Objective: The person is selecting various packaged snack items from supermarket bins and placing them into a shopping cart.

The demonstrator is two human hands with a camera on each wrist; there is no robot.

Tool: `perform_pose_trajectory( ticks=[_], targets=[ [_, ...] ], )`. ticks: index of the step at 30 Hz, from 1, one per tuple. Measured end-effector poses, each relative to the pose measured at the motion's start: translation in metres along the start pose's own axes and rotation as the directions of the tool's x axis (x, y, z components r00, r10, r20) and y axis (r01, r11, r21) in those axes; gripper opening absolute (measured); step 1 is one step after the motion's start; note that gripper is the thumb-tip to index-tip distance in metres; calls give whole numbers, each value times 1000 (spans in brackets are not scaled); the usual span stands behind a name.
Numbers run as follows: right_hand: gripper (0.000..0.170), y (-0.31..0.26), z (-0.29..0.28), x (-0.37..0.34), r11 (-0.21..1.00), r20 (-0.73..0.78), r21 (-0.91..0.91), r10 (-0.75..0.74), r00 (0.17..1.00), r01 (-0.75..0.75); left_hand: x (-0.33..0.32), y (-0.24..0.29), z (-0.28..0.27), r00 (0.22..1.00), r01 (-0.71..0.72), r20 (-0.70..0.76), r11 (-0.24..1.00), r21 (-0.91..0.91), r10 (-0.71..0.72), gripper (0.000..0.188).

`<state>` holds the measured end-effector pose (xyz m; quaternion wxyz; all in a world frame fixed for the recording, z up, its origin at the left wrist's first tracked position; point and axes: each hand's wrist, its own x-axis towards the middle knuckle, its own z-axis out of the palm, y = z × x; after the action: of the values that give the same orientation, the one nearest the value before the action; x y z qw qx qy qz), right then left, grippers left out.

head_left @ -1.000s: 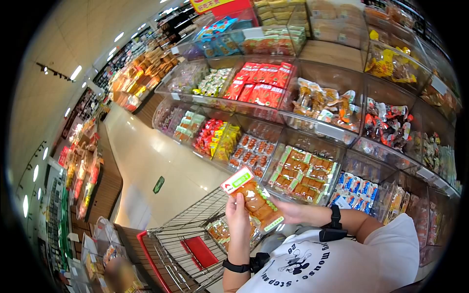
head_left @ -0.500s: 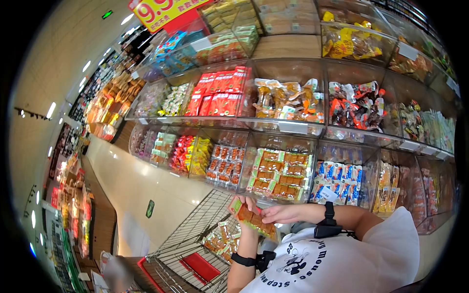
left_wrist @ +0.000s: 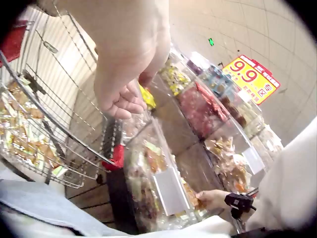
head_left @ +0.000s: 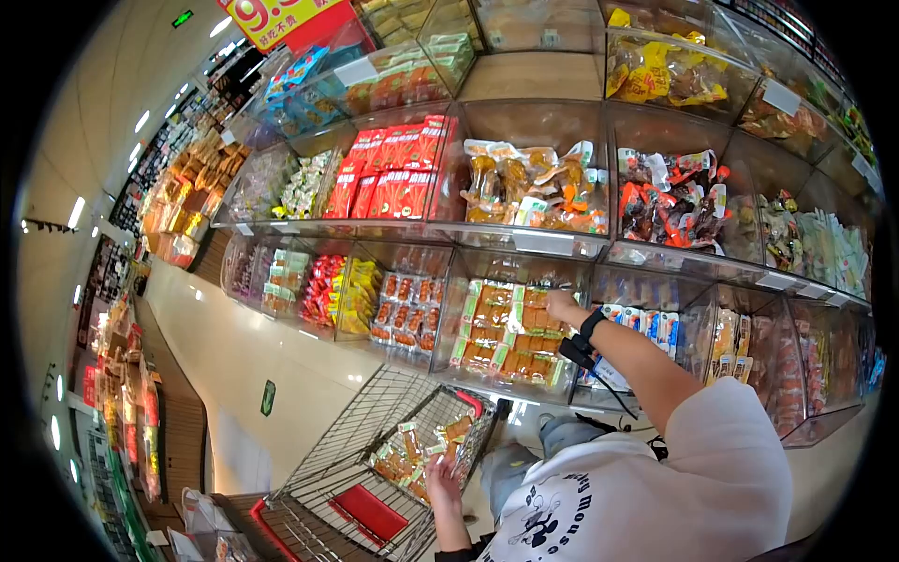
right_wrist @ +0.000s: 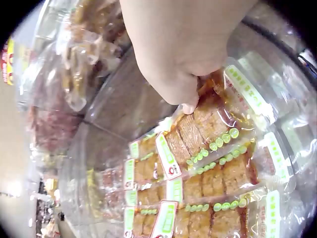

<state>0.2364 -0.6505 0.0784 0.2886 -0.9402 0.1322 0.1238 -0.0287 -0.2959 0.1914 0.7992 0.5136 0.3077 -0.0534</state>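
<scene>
Fingers curled, your right hand (right_wrist: pixel 183 54) is deep in the clear bin (head_left: pixel 515 266) at lower centre of the head view, thumb pressing on the top packet (right_wrist: pixel 203 124) of brown blocks! The far fingertips are hidden, but it looks like a pinch on the packet's upper edge. Your left hand (left_wrist: pixel 126 74) hangs loose, fingers gently bent, holding nothing; in the head view it's low, beside the packets in the cart (head_left: pixel 403 459). That cart (head_left: pixel 370 513) sits bottom centre-left.

Careful now! Film that shiny could slide out from under your thumb if the hold is only on an edge. Its neighbours lie overlapped just below, so a hard pull may drag one along. And watch the black cable (head_left: pixel 613 377) hanging from your right wrist: it could catch on the bin's rim as you lift.

Over to the print! Upper right of the left wrist view, a yellow-and-red sign (left_wrist: pixel 252 79) shouts 9.9; the head view's upper left shows 好吃不贵 on it. Green-and-white labels (right_wrist: pixel 168 156) edge the packets, too blurred to read. Your white shirt (head_left: pixel 637 496) offers "mouse", part of a ring of lettering.
</scene>
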Motion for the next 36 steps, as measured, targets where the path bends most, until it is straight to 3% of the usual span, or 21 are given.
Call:
perform_pose_trajectory(
  ticks=[2,5,6,9,10,13,14,17,23,25,27,29,31,33,36],
  targets=[
    [19,8,22,17,975,31,-5,222,975,-222,-13,-10,-29,994,-14,-111,995,-96,3,29],
    [17,-23,-22,-30,905,-72,-424,-40,997,5,-25,-12,-36,972,-47,-233,989,-140,13,28],
    [16,-27,-19,-32,894,-112,-446,-4,994,-46,-26,-18,-46,966,-50,-258,988,-147,11,28],
    [18,-30,0,-29,886,-294,-461,-206,933,50,-28,-22,-56,965,-70,-261,984,-162,25,30],
    [21,-33,9,-26,903,-201,-415,-215,956,116,-28,-22,-56,970,-70,-241,988,-140,35,33],
    [23,-43,21,-45,876,-152,-350,-404,902,334,-21,-24,-59,969,-55,-246,993,-109,27,34],
    [26,-45,19,-51,855,-63,-405,-380,923,325,-19,-23,-59,966,-45,-258,994,-101,18,34],
    [29,-34,27,-53,888,-21,-339,-338,941,312,-13,-13,-60,969,-6,-247,992,-129,-26,26],
    [29,-41,32,-47,858,77,-435,-265,961,271,3,-4,-83,963,32,-262,993,-111,-60,23],
    [30,-46,29,-45,856,171,-429,-237,956,289,11,-9,-104,980,45,-186,993,-106,-65,22],
    [30,-91,6,-74,719,165,-642,-207,964,264,16,-7,-118,971,86,-217,992,-88,-104,23],
    [23,-109,22,-84,716,-48,-613,-456,889,334,26,-6,-142,962,148,-236,989,19,-139,24],
    [17,-155,22,-116,710,48,-451,-585,809,541,32,-4,-159,965,108,-252,986,126,-74,21],
    [9,-189,48,-143,597,21,-350,-766,643,722,49,-17,-197,961,130,-273,939,317,-41,20],
    [17,-229,111,-172,626,199,-172,-734,650,760,78,-55,-272,983,88,-181,792,604,29,17]
  ],
)
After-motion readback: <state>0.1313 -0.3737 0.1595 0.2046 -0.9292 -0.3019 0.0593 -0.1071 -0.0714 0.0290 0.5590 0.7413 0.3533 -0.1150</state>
